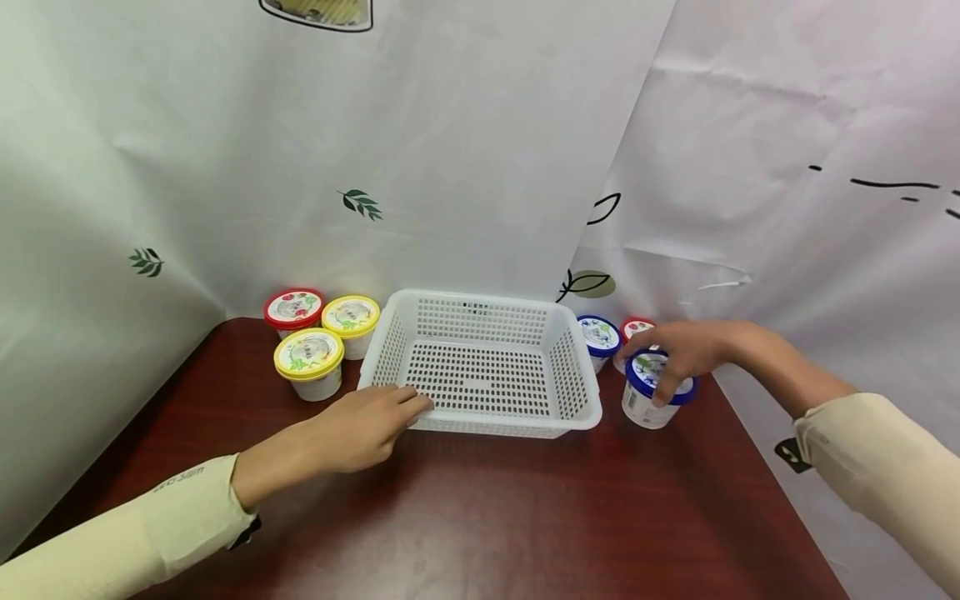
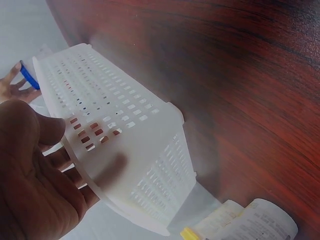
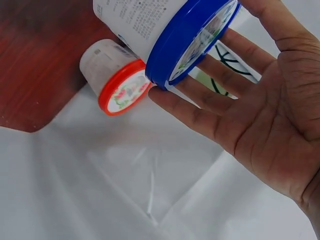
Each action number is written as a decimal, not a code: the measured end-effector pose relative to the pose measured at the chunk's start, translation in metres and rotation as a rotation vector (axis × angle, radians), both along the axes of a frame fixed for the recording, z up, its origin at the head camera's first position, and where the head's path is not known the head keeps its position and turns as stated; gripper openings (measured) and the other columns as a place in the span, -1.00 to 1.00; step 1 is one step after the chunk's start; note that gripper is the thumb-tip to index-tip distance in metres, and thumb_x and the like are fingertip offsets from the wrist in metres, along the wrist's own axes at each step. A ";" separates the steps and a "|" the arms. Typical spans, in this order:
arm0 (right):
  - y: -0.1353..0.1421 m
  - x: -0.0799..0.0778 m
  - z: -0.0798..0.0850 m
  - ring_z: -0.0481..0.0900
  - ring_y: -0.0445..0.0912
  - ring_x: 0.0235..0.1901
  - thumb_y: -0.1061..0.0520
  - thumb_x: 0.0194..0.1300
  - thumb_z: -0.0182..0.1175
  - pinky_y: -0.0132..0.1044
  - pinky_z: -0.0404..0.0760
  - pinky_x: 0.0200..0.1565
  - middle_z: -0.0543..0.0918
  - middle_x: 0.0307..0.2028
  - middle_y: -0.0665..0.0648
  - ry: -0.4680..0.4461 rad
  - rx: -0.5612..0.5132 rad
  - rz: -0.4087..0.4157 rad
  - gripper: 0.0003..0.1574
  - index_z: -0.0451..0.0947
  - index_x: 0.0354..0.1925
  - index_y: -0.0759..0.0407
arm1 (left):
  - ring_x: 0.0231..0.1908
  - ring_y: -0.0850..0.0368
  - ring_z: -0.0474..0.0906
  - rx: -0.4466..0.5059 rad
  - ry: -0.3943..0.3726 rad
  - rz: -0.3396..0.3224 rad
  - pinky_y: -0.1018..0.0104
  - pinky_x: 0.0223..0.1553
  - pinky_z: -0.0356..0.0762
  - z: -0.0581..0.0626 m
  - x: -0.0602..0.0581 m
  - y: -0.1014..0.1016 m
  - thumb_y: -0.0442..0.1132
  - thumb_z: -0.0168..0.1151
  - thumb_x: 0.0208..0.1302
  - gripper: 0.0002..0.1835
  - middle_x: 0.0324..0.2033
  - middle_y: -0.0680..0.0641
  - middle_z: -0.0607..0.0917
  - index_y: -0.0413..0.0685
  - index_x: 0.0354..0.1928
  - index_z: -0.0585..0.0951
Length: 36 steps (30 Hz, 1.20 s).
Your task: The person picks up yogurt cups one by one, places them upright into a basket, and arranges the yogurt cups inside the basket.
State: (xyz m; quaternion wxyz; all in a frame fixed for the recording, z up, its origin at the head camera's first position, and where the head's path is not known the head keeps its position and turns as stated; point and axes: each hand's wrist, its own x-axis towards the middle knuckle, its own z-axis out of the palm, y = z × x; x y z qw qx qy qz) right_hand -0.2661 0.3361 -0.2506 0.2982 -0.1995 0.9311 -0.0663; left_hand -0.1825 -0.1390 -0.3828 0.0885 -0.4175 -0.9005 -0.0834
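My left hand [image 1: 371,427] grips the near left rim of a white plastic basket [image 1: 480,422], a low rectangular one with slotted walls. In the left wrist view the thumb [image 2: 51,131] lies along the basket's outer wall and the fingers go over the rim to the inside. To the right of the basket, my right hand [image 1: 686,354] holds a white paper tub with a blue lid [image 1: 647,408] from above, thumb and fingers spread across its lid edge. A red-lidded tub [image 3: 125,87] stands just behind it, partly hidden by the hand in the head view.
Another blue-lidded tub [image 1: 598,337] stands against the basket's right side. Left of the basket are two yellow-lidded tubs, a front one [image 1: 309,358] and a back one [image 1: 352,321], plus a red-lidded tub [image 1: 292,308]. Pale printed cloth [image 1: 480,167] walls the dark red table [image 1: 495,517].
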 end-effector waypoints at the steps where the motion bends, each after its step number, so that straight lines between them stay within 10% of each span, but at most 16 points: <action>1: -0.001 0.000 0.003 0.61 0.28 0.29 0.00 0.15 0.72 0.21 0.86 0.08 0.54 0.38 0.38 -0.002 0.004 0.001 0.03 0.57 0.54 -0.08 | -0.15 0.05 0.69 0.000 0.000 0.000 0.03 -0.09 0.72 0.000 0.000 0.000 -0.44 0.25 0.45 -0.69 -0.17 0.05 0.68 0.00 0.14 0.67; 36: -0.075 0.005 0.061 0.68 0.16 0.26 -0.14 0.03 0.80 0.08 0.88 0.06 0.63 0.44 0.25 0.095 0.104 0.125 0.18 0.54 0.56 -0.04 | -0.03 -0.04 0.74 -0.046 -0.042 -0.003 -0.07 0.08 0.77 0.002 -0.003 -0.001 -0.44 0.25 0.46 -0.57 -0.02 -0.02 0.74 -0.05 0.31 0.67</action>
